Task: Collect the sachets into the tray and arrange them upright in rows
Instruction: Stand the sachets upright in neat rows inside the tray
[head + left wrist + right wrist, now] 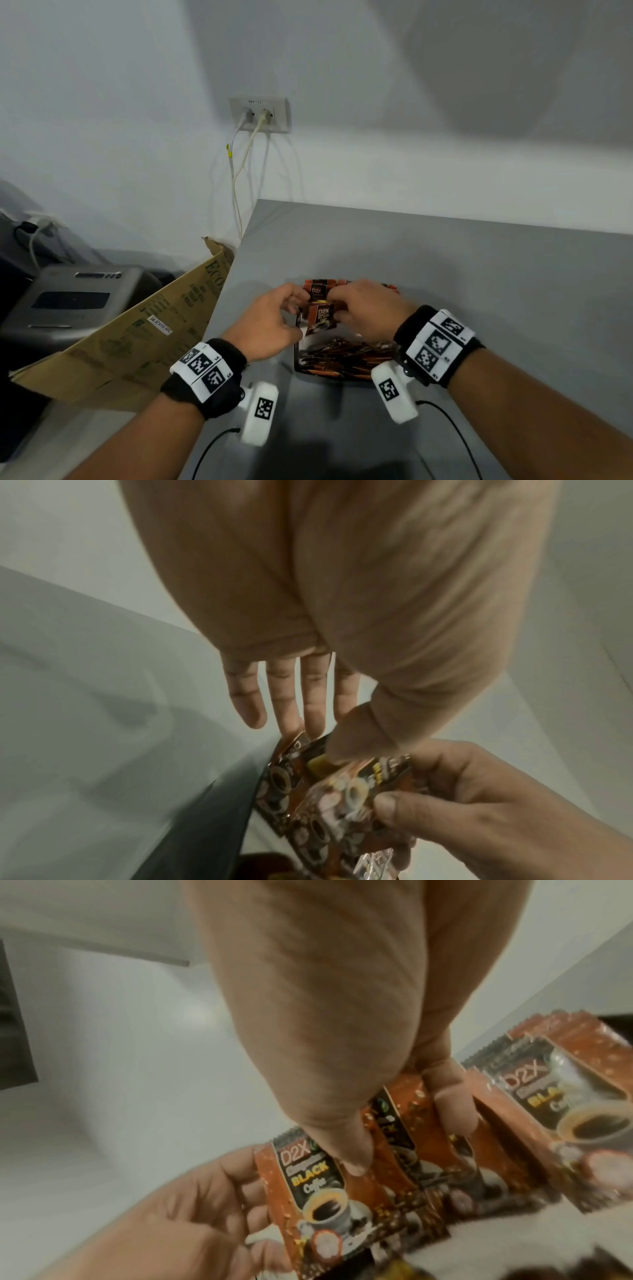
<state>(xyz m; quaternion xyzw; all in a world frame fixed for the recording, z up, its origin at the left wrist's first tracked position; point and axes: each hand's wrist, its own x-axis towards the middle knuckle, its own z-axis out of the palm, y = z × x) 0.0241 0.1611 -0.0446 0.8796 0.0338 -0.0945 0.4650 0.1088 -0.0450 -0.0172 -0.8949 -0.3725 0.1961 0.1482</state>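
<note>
A black tray (297, 367) sits on the grey table and holds brown-orange D2X coffee sachets. Several sachets (342, 354) lie loose in its near half. Others stand upright in a row (317, 289) at its far end. Over the tray my left hand (297, 310) and right hand (337, 306) meet on a small bunch of sachets (321, 320). In the left wrist view my left hand (318, 737) pinches a sachet (284, 777) between thumb and straight fingers. In the right wrist view my right hand (404, 1139) pinches sachets (411, 1123) beside the front sachet (308, 1191); the upright row (565, 1123) stands at the right.
A cardboard box (137, 329) leans against the table's left edge, with a grey printer (75, 301) beyond it. A wall socket (260, 114) with cables hangs above the table's far corner. Grey tabletop (479, 291) spreads to the right of the tray.
</note>
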